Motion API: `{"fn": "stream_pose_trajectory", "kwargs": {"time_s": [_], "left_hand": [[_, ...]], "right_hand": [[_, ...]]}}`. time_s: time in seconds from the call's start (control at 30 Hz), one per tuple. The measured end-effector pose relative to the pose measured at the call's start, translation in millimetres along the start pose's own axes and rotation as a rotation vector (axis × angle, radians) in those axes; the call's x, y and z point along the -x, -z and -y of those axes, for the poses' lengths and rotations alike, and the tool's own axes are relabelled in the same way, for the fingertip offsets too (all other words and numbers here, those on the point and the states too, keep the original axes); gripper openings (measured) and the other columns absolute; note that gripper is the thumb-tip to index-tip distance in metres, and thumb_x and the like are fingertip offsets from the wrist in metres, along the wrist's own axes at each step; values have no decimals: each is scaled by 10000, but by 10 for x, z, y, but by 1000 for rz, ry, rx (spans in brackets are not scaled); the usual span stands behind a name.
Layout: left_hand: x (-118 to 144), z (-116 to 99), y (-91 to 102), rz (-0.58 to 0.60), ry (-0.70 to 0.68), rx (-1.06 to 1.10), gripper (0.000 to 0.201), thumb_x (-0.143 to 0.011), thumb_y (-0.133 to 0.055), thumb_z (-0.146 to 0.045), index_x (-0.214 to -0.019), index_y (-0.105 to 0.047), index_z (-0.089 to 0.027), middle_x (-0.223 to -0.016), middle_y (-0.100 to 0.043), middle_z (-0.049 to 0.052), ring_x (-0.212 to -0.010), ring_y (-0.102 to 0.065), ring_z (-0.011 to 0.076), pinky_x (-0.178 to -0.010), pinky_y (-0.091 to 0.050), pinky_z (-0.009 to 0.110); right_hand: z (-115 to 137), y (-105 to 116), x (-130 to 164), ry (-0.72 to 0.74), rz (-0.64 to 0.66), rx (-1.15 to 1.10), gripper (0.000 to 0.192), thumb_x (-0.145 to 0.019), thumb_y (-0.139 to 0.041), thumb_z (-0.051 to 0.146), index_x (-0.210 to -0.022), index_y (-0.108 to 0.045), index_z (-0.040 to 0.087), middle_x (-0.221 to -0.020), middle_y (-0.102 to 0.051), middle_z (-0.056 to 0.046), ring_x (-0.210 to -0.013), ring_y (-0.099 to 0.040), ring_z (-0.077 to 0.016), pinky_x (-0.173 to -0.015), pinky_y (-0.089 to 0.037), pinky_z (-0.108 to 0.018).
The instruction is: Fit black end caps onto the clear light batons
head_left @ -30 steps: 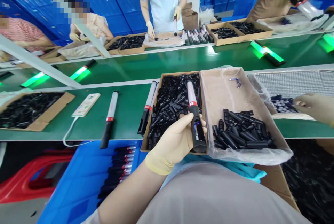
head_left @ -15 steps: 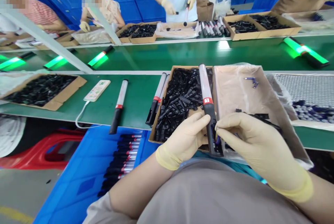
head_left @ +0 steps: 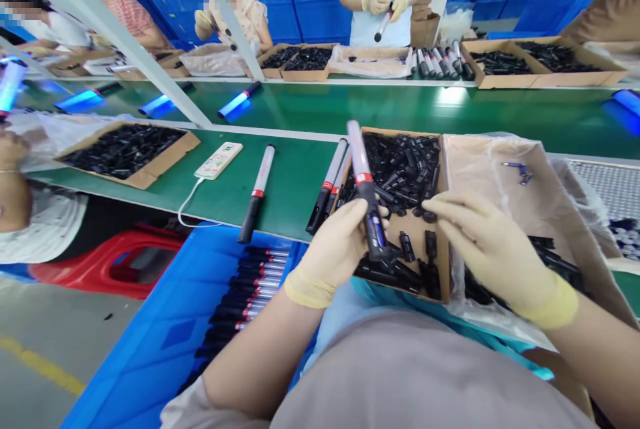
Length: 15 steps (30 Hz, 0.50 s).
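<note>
Your left hand (head_left: 335, 242) holds the light stick (head_left: 366, 185), axis near twelve-to-six, toward nine o'clock from your narrowed right hand (head_left: 493, 252), its grip unclear.

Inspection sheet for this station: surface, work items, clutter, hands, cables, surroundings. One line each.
Surface: green bench, bearing cartons, trays and wands.
Work items: held wand tilted, slot in its black handle open; black parts loose in the carton beyond.
Clutter: loose wand on the bench, black end apparently past the edge; small purple pieces in the lined tray.
Hands: left hand grips the held wand; right hand has fingertips at a black part, grip unclear.
Cables: white cable runs from the power strip to the bench edge.
Surroundings: co-workers opposite; blue-lit wands on a green strip; blue bin of wands; red stool.
</note>
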<state>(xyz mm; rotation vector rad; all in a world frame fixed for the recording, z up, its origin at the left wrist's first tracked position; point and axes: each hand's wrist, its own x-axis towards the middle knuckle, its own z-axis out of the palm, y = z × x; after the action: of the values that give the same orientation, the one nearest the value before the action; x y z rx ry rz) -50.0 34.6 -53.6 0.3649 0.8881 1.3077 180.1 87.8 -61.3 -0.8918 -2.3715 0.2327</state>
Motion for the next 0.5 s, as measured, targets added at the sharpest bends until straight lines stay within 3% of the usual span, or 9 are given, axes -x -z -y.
{"fn": "stream_pose_trajectory", "kwargs": {"time_s": [0.1,0.2,0.3,0.37,0.5], "left_hand": [[12,-199,103,-202,-92,110,232,-1019,-520,-237,-1098,-686,-97,-857,-692,58,-707,-665,128,-660,-565,233],[64,-279,195,-268,-92,180,230,-1023,-501,-228,-1063,-673,-81,-830,-667,49,-667,-644,114,-622,-558,217],[132,-254,252,-258,-46,196,239,-1024,-498,-232,-1086,-668,-78,-823,-660,54,-654,-639,118,-589,-551,215],[170,-219,264,-236,-24,193,248,-1025,-498,-236,-1121,-668,-83,-826,-658,56,-655,-639,119,-588,-552,216],[200,-138,227,-215,4,153,237,-1017,-507,-241,-1098,-684,-105,-826,-661,60,-646,-637,123,-586,-554,226]], "right_hand": [[-333,-200,-216,-126,302,128,311,-999,-452,210,-1096,-747,189,-1107,-716,-83,-1050,-678,-221,-955,-540,-369],[-388,-472,-441,-101,546,231,301,-974,-464,192,-1052,-753,165,-1110,-702,-116,-1034,-674,-258,-916,-530,-391],[-255,-682,-601,-16,570,237,275,-923,-509,148,-1079,-736,147,-1147,-674,-151,-1033,-651,-281,-879,-509,-394],[-196,-734,-661,34,594,217,248,-907,-509,116,-1003,-736,144,-1137,-675,-153,-1039,-641,-278,-892,-495,-389],[-253,-584,-684,-3,595,149,192,-914,-524,149,-908,-715,158,-1038,-714,-110,-992,-660,-244,-904,-509,-364]]}}
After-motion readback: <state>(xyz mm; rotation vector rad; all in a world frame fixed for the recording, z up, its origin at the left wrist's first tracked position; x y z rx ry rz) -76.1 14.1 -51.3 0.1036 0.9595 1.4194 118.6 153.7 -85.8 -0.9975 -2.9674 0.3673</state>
